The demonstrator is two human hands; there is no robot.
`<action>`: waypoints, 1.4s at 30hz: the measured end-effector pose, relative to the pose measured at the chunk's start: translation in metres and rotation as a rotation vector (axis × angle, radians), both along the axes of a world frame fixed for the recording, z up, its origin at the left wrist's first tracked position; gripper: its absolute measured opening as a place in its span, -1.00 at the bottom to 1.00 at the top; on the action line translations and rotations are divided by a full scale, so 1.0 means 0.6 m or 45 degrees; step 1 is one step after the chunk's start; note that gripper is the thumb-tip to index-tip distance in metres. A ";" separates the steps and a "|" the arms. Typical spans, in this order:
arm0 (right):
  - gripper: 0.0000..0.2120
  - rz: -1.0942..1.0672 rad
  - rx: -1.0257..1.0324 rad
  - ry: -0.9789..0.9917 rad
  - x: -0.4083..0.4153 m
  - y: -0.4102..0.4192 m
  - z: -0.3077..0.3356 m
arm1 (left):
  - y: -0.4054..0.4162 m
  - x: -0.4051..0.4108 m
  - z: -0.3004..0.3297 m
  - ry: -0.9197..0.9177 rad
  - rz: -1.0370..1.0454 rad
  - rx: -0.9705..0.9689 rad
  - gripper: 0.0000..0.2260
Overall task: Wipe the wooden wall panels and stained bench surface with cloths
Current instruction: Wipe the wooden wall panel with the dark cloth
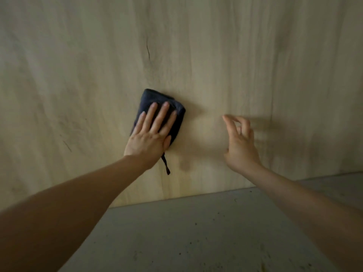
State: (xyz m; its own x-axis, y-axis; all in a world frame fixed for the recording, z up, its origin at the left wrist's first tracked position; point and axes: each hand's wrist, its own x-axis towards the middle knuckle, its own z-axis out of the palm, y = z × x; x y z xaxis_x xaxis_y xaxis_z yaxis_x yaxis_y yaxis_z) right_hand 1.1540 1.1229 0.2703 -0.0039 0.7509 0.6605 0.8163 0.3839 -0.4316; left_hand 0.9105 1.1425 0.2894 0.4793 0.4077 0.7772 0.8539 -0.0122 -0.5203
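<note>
While the left hand (146, 141) pressed a folded dark blue cloth (163, 112) flat-fingered against the pale wooden wall panel (216, 55), right hand (240, 143) loosely curled, seemingly clear of the panel, holding nothing, speckled grey tabletop (196, 232) below.

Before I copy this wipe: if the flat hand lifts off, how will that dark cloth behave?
Likely floppy: the dark cloth is folded soft, its loop dangling. Probably light, so it would drop once the left hand stops pressing it to the wall panel.
</note>
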 end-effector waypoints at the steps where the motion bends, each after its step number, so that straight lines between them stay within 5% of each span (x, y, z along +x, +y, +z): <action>1: -0.15 0.014 -0.003 -0.026 0.003 -0.002 -0.004 | 0.006 0.028 -0.018 0.090 -0.046 -0.009 -0.48; 6: -0.13 0.000 -0.102 -0.113 0.020 -0.020 -0.014 | 0.015 0.096 -0.056 0.313 -0.100 -0.124 -0.50; 14: -0.14 0.058 -0.166 -0.097 0.014 -0.022 -0.045 | -0.027 -0.106 -0.049 0.545 -0.003 -0.165 -0.47; 18: -0.17 0.035 -0.172 -0.111 0.026 -0.019 -0.064 | -0.001 -0.029 -0.073 0.497 -0.074 -0.095 -0.50; 21: -0.35 -0.106 -0.382 -0.058 0.042 -0.025 -0.076 | 0.032 0.081 -0.094 0.614 -0.139 -0.041 -0.51; 24: -0.50 -0.159 -0.622 -0.263 0.054 -0.034 -0.093 | 0.036 0.127 -0.102 0.673 -0.116 -0.134 -0.45; 28: -0.61 -0.131 -0.835 -0.548 0.050 -0.021 -0.114 | 0.012 -0.017 -0.107 0.737 -0.148 -0.196 -0.45; 32: -0.72 -0.048 -0.930 -0.633 0.027 -0.012 -0.129 | -0.021 -0.151 -0.098 0.817 -0.110 -0.248 -0.18; 37: -0.66 -0.023 -0.961 -0.678 0.028 -0.009 -0.131 | 0.004 -0.036 -0.111 0.896 -0.201 -0.306 -0.53; 42: -0.65 0.011 -0.922 -0.702 0.030 -0.016 -0.127 | 0.016 0.085 -0.152 0.965 -0.060 -0.575 -0.50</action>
